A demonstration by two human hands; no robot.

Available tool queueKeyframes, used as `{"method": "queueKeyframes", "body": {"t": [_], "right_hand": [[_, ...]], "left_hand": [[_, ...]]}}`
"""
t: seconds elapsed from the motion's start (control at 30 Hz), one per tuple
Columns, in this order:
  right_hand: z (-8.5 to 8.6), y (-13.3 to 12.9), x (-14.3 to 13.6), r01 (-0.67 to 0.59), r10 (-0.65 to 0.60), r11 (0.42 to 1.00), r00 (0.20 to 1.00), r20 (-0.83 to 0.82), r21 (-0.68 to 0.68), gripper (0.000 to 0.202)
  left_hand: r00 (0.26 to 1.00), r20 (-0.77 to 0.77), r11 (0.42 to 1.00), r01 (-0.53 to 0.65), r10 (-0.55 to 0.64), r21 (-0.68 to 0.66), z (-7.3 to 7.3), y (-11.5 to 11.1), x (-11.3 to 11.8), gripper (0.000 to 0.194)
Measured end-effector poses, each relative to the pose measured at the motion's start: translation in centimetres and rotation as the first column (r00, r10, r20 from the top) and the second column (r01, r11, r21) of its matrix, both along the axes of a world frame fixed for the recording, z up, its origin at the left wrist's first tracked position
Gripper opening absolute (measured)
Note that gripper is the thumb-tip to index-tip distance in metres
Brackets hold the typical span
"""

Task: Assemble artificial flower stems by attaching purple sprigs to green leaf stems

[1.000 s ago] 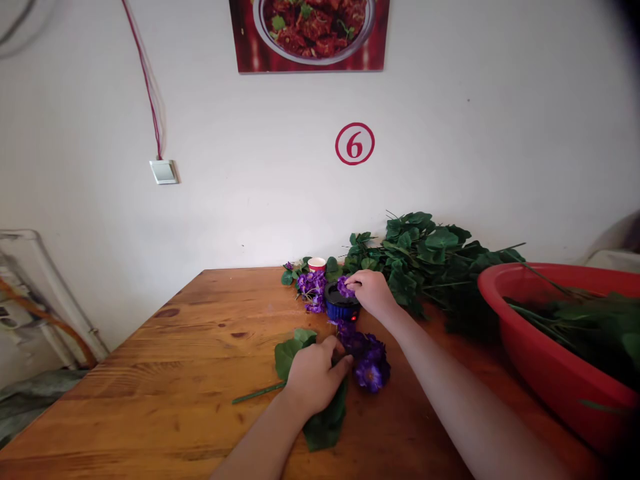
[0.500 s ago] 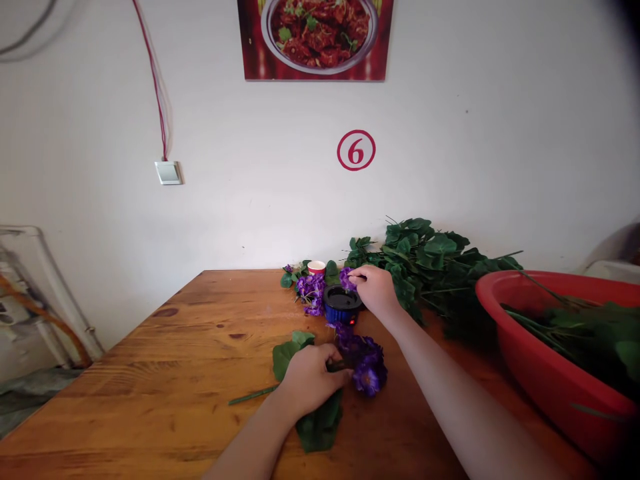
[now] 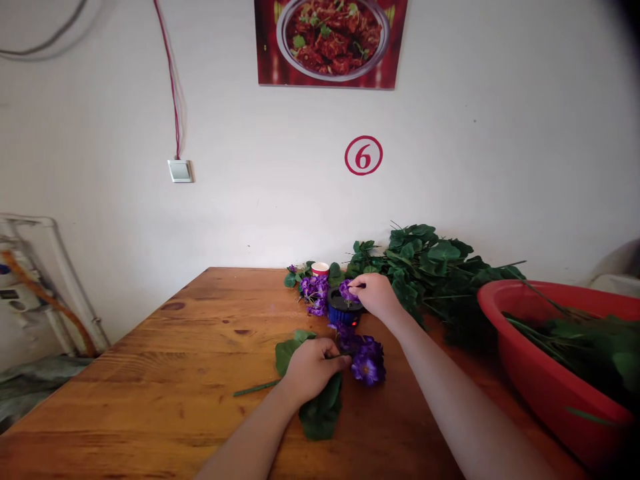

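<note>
My left hand (image 3: pixel 315 370) is closed round the stem of an artificial flower spray, whose green leaves (image 3: pixel 323 410) and purple blooms (image 3: pixel 369 361) stick out on either side. Its cut stem end (image 3: pixel 255 389) points left over the table. Between the fingertips of my right hand (image 3: pixel 374 293) is a small purple flower (image 3: pixel 349 291), held low over a dark blue pot with a black top (image 3: pixel 344 313). A red light glows on the pot's front. Whether the flower touches what is inside the pot I cannot tell.
Loose purple blossoms (image 3: pixel 315 293) lie left of the pot, near a red and white paper cup (image 3: pixel 320 269). Green stems and leaves (image 3: pixel 435 260) are piled along the wall. A red basin (image 3: pixel 525 360) with more greenery stands at the right on the wooden table (image 3: pixel 190 353).
My right hand has lowered the small flower from the pot's far rim down to its top. The left hand still grips the spray, tilted slightly. The camera view has shifted a little.
</note>
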State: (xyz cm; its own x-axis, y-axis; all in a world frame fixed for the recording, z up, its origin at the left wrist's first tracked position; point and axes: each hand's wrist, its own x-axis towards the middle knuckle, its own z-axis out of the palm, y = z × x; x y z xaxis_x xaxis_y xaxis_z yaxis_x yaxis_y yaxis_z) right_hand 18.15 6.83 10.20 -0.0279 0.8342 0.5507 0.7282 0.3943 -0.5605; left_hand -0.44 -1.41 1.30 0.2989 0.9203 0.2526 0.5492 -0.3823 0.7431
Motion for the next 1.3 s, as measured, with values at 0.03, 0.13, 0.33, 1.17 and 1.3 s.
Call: {"method": "queueKeyframes", "body": {"t": [0.03, 0.13, 0.33, 1.17, 1.3], "right_hand": [[0.6, -0.4, 0.0, -0.021, 0.021, 1.000, 1.000, 0.005, -0.009, 0.013], [2.8, -2.4, 0.4, -0.028, 0.031, 0.998, 0.998, -0.051, 0.063, 0.012], [1.8, -7.3, 1.8, -0.068, 0.086, 0.996, 0.920, -0.382, 0.059, 0.016], [-6.3, -7.8, 3.5, -0.013, -0.050, 0.998, 0.462, -0.885, -0.063, 0.034], [-6.4, -7.8, 3.5, -0.053, -0.037, 0.996, 0.489, -0.872, -0.072, 0.032]], "left_hand": [[1.000, 0.011, 1.000, 0.003, -0.003, -0.002, 0.0, 0.1, -0.1, 0.040], [0.998, 0.053, 0.999, 0.019, -0.017, -0.030, 0.0, 0.2, -0.2, 0.041], [0.993, 0.098, 0.995, 0.078, -0.072, -0.056, 0.5, 0.1, -0.3, 0.046], [0.975, 0.223, 0.997, 0.041, -0.024, -0.071, 0.5, 0.1, 0.5, 0.046], [0.974, 0.224, 0.997, 0.047, -0.031, -0.066, 0.5, 0.1, 0.5, 0.046]]}}
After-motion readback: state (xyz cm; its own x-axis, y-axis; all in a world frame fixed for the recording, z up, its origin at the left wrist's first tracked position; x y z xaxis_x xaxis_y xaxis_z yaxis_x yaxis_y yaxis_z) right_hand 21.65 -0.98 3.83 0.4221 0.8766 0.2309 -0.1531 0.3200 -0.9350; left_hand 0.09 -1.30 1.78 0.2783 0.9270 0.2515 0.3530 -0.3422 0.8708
